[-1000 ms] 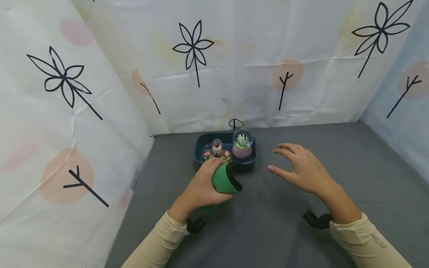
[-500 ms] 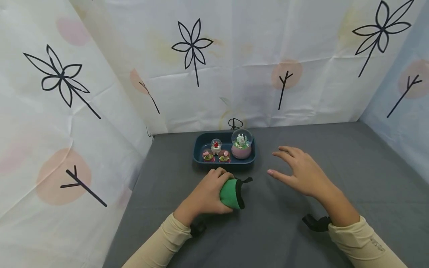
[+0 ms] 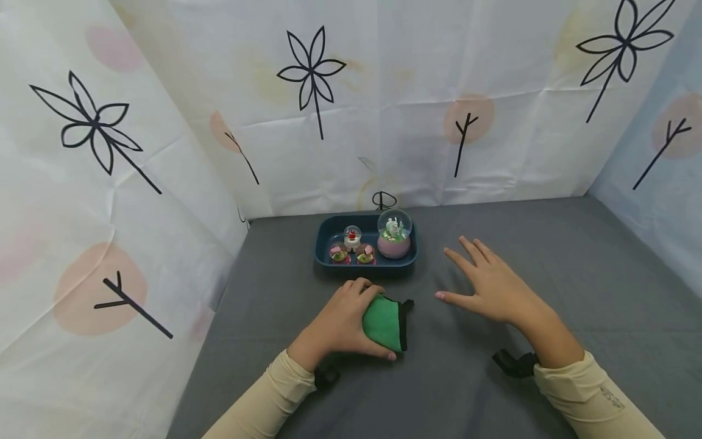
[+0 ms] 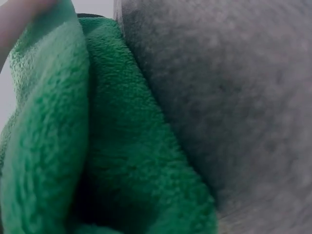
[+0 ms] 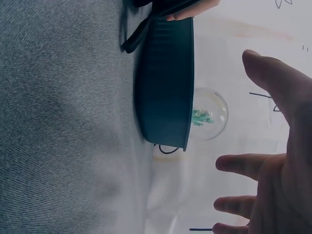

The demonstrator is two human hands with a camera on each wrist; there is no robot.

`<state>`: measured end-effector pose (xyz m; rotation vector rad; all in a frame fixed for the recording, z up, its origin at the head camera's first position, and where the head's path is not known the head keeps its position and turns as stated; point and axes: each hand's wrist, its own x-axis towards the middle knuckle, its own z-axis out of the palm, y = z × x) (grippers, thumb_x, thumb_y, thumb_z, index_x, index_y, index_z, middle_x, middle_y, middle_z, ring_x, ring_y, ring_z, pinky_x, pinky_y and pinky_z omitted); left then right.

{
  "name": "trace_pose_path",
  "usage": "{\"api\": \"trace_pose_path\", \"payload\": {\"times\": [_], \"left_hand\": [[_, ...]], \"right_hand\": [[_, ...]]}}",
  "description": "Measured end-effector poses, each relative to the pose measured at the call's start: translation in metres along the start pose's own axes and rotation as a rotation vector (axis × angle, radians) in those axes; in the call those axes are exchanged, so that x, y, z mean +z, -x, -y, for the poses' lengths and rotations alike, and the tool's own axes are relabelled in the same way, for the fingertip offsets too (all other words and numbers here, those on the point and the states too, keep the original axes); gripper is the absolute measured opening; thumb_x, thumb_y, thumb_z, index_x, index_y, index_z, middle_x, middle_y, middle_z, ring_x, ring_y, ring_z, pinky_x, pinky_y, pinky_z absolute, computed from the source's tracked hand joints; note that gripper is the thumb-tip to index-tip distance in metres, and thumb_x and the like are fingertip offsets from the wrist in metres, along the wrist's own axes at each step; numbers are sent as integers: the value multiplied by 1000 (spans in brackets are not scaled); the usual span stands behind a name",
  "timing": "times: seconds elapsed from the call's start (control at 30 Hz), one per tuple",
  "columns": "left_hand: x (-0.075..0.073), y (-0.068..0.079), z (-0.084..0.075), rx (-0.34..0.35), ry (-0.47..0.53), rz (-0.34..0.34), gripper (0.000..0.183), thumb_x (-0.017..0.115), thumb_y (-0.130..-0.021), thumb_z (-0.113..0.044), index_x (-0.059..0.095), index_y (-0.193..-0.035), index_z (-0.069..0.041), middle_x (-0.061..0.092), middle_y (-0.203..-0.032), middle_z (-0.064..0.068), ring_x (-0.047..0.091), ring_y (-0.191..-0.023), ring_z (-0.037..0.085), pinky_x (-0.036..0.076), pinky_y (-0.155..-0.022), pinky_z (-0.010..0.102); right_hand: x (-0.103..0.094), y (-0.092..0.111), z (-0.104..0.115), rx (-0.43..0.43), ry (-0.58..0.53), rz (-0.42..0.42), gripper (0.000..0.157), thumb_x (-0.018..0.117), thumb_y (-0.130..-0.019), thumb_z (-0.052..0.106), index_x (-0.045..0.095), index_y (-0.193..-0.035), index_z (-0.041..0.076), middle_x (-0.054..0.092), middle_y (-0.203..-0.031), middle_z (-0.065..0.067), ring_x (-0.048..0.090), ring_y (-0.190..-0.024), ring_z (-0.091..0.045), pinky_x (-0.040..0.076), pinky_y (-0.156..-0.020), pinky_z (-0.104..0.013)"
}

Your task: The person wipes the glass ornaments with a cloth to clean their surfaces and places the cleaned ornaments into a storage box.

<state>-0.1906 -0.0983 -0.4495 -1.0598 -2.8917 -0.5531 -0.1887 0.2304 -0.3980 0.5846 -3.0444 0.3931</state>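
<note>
My left hand (image 3: pixel 348 320) lies around a folded green cloth (image 3: pixel 382 323) with dark edging and a small black loop. Its fingers bend over the cloth's far side while the thumb runs along the near side, low over the grey table. Fuzzy green folds of the cloth (image 4: pixel 122 122) fill much of the left wrist view, beside the grey surface. To the right, my right hand (image 3: pixel 496 283) is held above the table, fingers spread and holding nothing. In the right wrist view, the thumb and fingertips of the right hand (image 5: pixel 278 161) stand apart from everything.
A dark blue tray (image 3: pixel 323 259) sits behind the cloth near the back wall. In it are a large pink-based snow globe (image 3: pixel 393 241), a small globe with a red top (image 3: pixel 352 238) and two little pink-and-green domes (image 3: pixel 340 253). Printed fabric walls (image 3: pixel 406 140) enclose the table.
My left hand has brought the cloth down and toward me, away from the tray, turning it so its dark edge faces right. The right hand's fingers have spread wider.
</note>
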Motion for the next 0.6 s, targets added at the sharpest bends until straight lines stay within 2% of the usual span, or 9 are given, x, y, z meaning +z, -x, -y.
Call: {"api": "trace_pose_path", "payload": {"times": [0.13, 0.27, 0.47, 0.6], "left_hand": [[2, 4, 0, -24, -18, 33, 122, 84, -59, -87, 49, -156, -22, 52, -145, 8, 54, -123, 26, 55, -99, 46], [2, 6, 0, -28, -19, 50, 125, 84, -58, -87, 47, -158, -22, 51, -147, 10, 54, -126, 29, 55, -101, 47], [-8, 6, 1, -51, 20, 16, 118, 77, -64, -92, 50, -156, -23, 52, -147, 6, 56, -123, 24, 57, -98, 45], [-22, 3, 3, -73, 35, -39, 113, 70, -70, -92, 50, -157, -23, 56, -149, 4, 60, -127, 24, 56, -106, 49]], "right_hand": [[2, -1, -1, 12, -19, 41, 98, 64, -95, 72, 33, -167, 14, 18, -174, -29, 18, -157, -58, 23, -124, -76], [3, -1, -1, 12, -20, 37, 98, 64, -95, 72, 33, -168, 14, 17, -174, -29, 18, -157, -58, 22, -124, -76], [1, -2, 0, 21, 23, -16, 94, 62, -96, 72, 39, -165, 14, 25, -172, -27, 24, -157, -56, 26, -124, -75], [-1, -1, 0, 26, 44, -46, 93, 63, -95, 72, 42, -163, 13, 30, -171, -27, 27, -156, -55, 26, -124, -75]]}}
